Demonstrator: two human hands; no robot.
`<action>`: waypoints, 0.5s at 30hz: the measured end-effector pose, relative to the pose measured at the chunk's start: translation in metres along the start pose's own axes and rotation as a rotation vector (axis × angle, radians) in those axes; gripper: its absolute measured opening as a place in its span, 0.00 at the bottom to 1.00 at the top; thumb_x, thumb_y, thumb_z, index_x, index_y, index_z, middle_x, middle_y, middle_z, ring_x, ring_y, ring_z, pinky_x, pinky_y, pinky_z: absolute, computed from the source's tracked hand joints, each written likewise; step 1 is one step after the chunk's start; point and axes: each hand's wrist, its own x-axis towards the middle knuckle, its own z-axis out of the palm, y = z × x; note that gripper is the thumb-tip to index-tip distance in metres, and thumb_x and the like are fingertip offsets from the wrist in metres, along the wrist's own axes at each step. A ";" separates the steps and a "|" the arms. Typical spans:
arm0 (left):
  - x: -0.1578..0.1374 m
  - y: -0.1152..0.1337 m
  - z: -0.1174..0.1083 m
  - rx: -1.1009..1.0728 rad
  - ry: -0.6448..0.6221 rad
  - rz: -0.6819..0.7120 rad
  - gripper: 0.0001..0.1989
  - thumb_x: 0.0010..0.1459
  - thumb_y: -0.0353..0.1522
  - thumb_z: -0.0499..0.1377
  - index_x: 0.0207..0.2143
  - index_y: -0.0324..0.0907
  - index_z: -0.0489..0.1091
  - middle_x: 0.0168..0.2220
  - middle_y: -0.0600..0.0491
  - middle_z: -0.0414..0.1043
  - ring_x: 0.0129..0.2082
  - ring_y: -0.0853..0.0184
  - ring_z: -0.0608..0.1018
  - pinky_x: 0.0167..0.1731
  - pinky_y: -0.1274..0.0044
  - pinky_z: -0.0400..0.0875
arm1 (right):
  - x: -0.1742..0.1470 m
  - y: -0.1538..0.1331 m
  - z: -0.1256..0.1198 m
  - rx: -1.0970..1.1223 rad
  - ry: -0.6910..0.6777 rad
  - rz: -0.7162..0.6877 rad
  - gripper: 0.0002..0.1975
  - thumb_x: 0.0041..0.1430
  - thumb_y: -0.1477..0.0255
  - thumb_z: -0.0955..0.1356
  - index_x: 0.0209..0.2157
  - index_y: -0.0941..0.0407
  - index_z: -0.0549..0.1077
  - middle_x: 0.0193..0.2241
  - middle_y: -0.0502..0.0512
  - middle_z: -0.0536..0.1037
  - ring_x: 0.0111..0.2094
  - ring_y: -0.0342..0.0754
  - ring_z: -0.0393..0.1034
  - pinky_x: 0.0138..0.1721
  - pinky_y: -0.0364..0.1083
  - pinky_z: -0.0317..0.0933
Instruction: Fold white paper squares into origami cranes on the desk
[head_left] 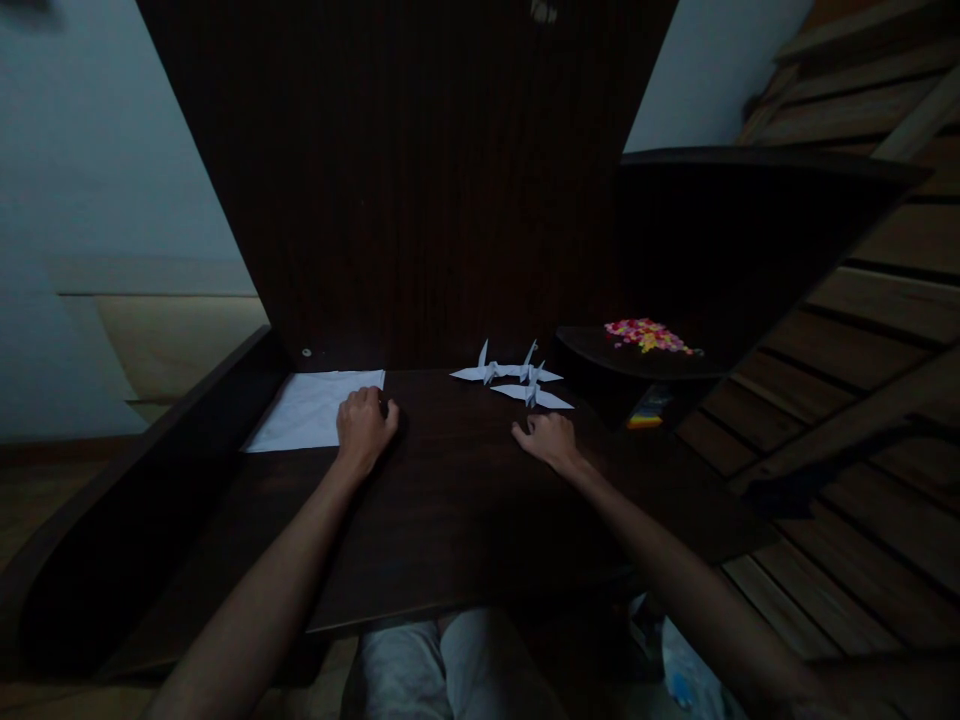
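Observation:
My left hand (365, 428) rests on the dark desk in a loose fist, over the right edge of a stack of white paper sheets (300, 408). Its thumb points off to the right, and nothing shows in its grasp. Loosely curled as well, my right hand (551, 440) lies on the desk just in front of three white folded paper cranes. The nearest crane (532, 394) is just beyond its knuckles. Behind that one stand the left crane (490, 372) and the right crane (527, 372), close together.
A dark upright panel (435, 200) rises behind the desk (450, 520). On the right, a small corner shelf (585, 345) bears a heap of pink, red and yellow small pieces (649, 335). Below it sits a yellow item (645, 421). A raised side board (150, 510) borders the left.

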 end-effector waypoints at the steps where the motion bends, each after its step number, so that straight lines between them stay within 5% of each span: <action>1: 0.002 -0.005 0.000 0.025 0.000 -0.019 0.14 0.58 0.37 0.50 0.39 0.36 0.68 0.39 0.41 0.72 0.43 0.54 0.72 0.43 0.68 0.64 | -0.002 -0.003 0.000 -0.007 -0.005 -0.020 0.23 0.59 0.57 0.59 0.31 0.57 0.79 0.29 0.62 0.80 0.34 0.55 0.75 0.33 0.46 0.62; 7: 0.010 -0.027 0.004 0.091 -0.135 -0.198 0.23 0.52 0.44 0.55 0.43 0.35 0.67 0.43 0.38 0.69 0.46 0.50 0.71 0.42 0.66 0.66 | -0.001 -0.015 0.000 0.036 -0.048 0.038 0.23 0.62 0.61 0.57 0.35 0.58 0.80 0.34 0.64 0.80 0.38 0.54 0.75 0.39 0.47 0.63; 15: 0.013 -0.034 0.007 0.027 -0.180 -0.244 0.19 0.53 0.43 0.54 0.39 0.38 0.71 0.42 0.39 0.70 0.46 0.51 0.71 0.43 0.66 0.69 | 0.010 -0.010 -0.002 0.076 -0.041 0.225 0.21 0.61 0.64 0.58 0.39 0.59 0.78 0.37 0.67 0.79 0.41 0.57 0.75 0.41 0.49 0.64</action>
